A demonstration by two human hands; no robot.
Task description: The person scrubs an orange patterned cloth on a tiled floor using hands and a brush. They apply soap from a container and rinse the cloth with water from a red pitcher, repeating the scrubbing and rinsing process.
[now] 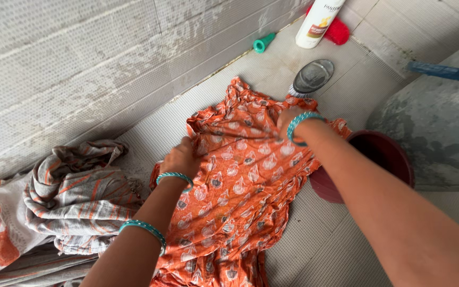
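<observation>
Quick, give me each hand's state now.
Left hand: closed, gripping the orange printed cloth.
Right hand: closed, pinching the same cloth.

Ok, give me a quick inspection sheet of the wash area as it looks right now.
Surface: pale textured floor tiles, looks damp.
Job's things: orange printed garment spread flat on the floor.
Clutter: grey striped cloth heap, scrub brush, white bottle, red item behind the bottle, teal cap, dark red tub.
Hands: left hand and right hand both gripping the garment's upper part.
Cables: nothing seen.
Surroundings: tiled wall, grey drum at right.
</observation>
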